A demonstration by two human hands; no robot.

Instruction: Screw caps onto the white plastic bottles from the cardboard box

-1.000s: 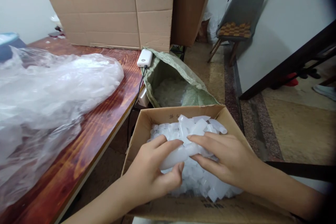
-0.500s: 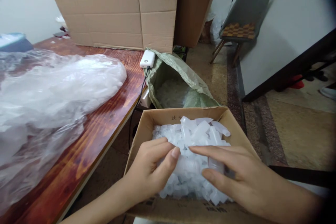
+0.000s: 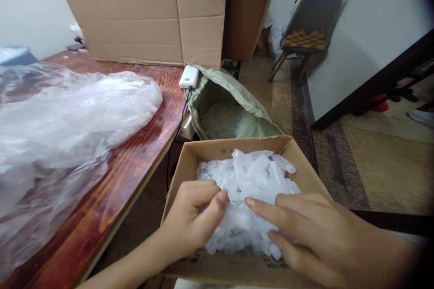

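Reddish-brown wooden tabletop (image 3: 142,144) lies at nine o'clock; at six, an open brown cardboard box (image 3: 210,148) holds frosted-white plastic tubes (image 3: 261,169). At seven, the left hand (image 3: 195,216) curls around one blurred tube (image 3: 241,217), fingers together; at five, the right hand (image 3: 305,230) hangs over the tubes, fingers and thumb apart.

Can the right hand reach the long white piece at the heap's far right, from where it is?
Likely yes: the right hand is open above the near part of the box, and the long white piece lies atop the heap beyond it, with nothing seen covering it.
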